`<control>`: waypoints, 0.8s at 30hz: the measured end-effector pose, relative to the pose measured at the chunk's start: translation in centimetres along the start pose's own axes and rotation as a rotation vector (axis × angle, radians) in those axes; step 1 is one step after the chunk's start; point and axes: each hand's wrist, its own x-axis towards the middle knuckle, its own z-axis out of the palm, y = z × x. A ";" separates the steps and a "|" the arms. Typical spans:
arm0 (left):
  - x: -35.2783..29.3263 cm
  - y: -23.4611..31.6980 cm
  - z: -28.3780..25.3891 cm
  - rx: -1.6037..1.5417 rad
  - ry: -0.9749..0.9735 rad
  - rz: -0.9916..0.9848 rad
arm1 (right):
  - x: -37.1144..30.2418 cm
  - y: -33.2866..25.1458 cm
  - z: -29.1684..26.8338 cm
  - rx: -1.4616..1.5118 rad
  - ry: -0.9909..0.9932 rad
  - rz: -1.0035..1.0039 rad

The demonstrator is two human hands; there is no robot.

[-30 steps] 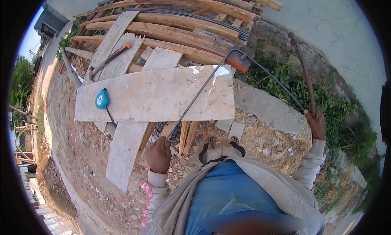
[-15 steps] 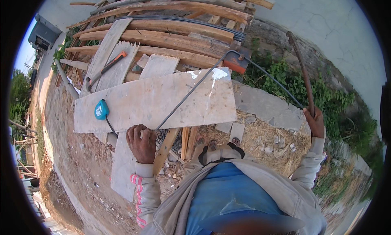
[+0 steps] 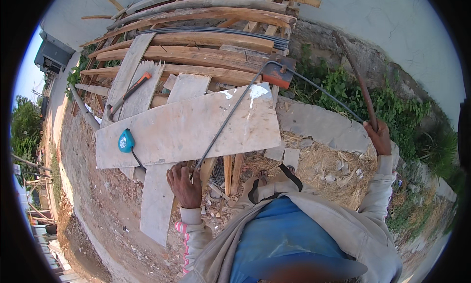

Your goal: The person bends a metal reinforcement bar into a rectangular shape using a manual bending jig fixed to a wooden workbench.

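Note:
A thin dark steel rod (image 3: 226, 118), bent at its far end by an orange-and-dark metal block (image 3: 279, 75), runs back toward both my hands. My left hand (image 3: 186, 187) is closed on its left end at the board's near edge. My right hand (image 3: 379, 137) is wrapped round a long rusty metal bar (image 3: 360, 85) pointing up and away; the rod's right end reaches these fingers. Under the rod's left leg lies a wide, pale wooden board (image 3: 186, 128). On the board sits a teal tape measure (image 3: 126, 141), its dark strap hanging over the near edge.
A claw hammer (image 3: 128, 95) with an orange-and-black handle rests on planks at the left. Beyond is a stack of timber beams (image 3: 211, 55) with several steel rods (image 3: 216, 32). Green plants (image 3: 392, 104) grow along the wall at right; straw (image 3: 321, 160) covers ground near my feet.
The whole view has shifted slightly. My left hand, with the rod's end, has come a little to the right and nearer me. My right hand keeps its hold on the bar.

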 end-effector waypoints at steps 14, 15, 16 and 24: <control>15.5 4.7 -0.7 -0.117 -0.021 0.290 | 2.6 -1.8 4.4 0.000 0.043 -0.133; 17.5 5.7 0.6 -0.115 -0.035 0.322 | 2.9 -1.9 4.7 -0.018 0.031 -0.182; 19.4 6.7 2.0 -0.134 -0.056 0.345 | 2.9 -2.0 4.7 -0.026 0.047 -0.156; 28.1 14.1 15.5 -0.111 -0.030 0.244 | 2.2 -3.5 4.3 -0.077 0.023 -0.031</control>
